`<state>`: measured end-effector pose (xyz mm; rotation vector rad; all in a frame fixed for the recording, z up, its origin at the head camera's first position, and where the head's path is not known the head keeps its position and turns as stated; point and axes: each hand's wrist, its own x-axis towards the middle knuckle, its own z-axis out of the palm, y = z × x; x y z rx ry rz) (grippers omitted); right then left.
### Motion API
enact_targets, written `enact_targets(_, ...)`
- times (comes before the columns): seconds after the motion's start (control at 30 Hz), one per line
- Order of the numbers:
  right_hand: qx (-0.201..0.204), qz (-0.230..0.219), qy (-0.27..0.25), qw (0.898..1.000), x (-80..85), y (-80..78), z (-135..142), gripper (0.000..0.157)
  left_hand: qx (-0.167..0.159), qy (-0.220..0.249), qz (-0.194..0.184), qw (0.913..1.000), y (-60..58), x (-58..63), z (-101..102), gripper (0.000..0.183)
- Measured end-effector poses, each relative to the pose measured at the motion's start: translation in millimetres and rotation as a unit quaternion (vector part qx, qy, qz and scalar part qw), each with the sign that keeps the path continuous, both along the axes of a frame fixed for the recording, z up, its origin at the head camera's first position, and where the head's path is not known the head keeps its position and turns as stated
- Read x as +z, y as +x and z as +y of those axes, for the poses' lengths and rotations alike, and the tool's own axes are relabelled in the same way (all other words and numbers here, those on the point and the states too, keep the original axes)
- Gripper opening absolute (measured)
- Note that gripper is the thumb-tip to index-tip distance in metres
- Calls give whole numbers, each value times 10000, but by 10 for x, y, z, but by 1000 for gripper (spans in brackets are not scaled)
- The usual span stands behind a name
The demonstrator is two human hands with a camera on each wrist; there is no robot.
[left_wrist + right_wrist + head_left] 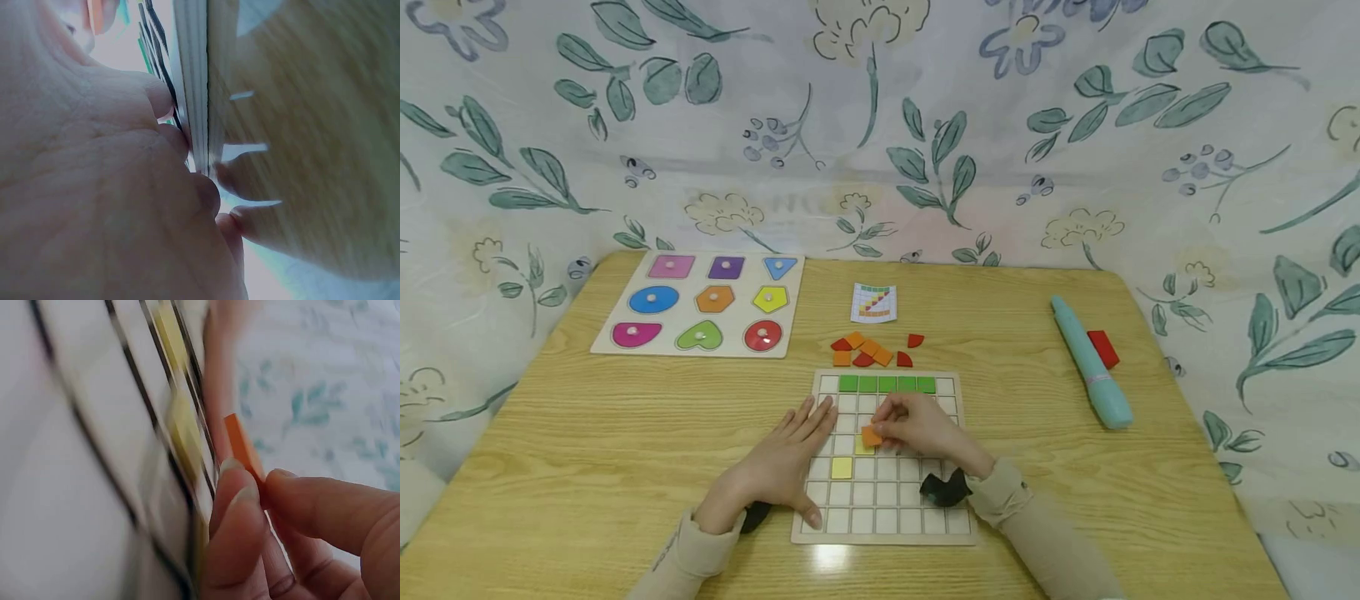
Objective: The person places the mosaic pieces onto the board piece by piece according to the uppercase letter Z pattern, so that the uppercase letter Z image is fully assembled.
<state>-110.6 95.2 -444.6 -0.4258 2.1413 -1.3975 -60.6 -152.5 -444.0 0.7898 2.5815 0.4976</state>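
My right hand (917, 423) pinches an orange square tile (871, 436) between thumb and fingertips, over the gridded board (887, 539). In the head view the tile overlaps a yellow square tile (863, 448) lying in the grid. Another yellow tile (842, 468) sits one cell down and to the left. The right wrist view shows the orange tile (244, 450) held on a slant above the grid. My left hand (782, 462) lies with fingers spread along the board's left edge. Several green tiles (887, 384) fill most of the board's top row.
Loose orange and red pieces (871, 350) lie just beyond the board, below a small pattern card (874, 302). A shape puzzle board (692, 346) stands at the back left. To the right are a teal pen-like tool (1093, 367) and a red block (1103, 349).
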Motion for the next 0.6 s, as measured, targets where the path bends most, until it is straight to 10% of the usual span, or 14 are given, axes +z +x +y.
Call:
enact_targets(0.23,573,343,267,9974,-22,385,-308,5,-6,48,56,10000,-8,-6,-6,139)
enact_targets(0.6,865,1080,922,9861,-13,556,-449,12,95,55,-53,9999,4,-16,-16,140)
